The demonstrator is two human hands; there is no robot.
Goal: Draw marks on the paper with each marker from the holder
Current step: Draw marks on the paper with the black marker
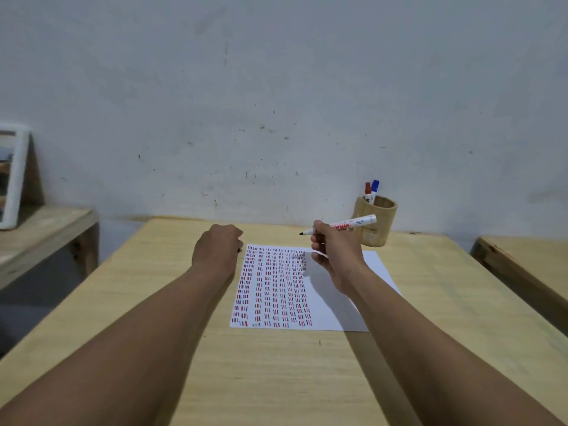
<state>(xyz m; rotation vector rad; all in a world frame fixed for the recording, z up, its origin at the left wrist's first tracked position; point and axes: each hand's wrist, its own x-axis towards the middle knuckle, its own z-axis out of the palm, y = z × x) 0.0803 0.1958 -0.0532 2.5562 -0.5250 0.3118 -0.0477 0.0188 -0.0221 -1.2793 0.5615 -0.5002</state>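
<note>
A white paper (pixel 373 272) lies on the wooden table (pixel 276 379), covered on its left part with columns of short red, blue and black dashes. My right hand (pixel 336 256) holds an uncapped white marker (pixel 353 224) with a black tip, raised above the paper's far right part, tip pointing left. My left hand (pixel 216 249) is a closed fist at the paper's far left corner; whether it holds the cap is hidden. A bamboo holder (pixel 375 222) stands behind the paper at the right, with a red-capped marker (pixel 367 192) and a blue-capped marker (pixel 375 189) in it.
A white wall rises right behind the table. A white-framed picture (pixel 12 179) leans on a lower wooden bench (pixel 46 229) at the left. Another wooden table's edge (pixel 522 262) shows at the right.
</note>
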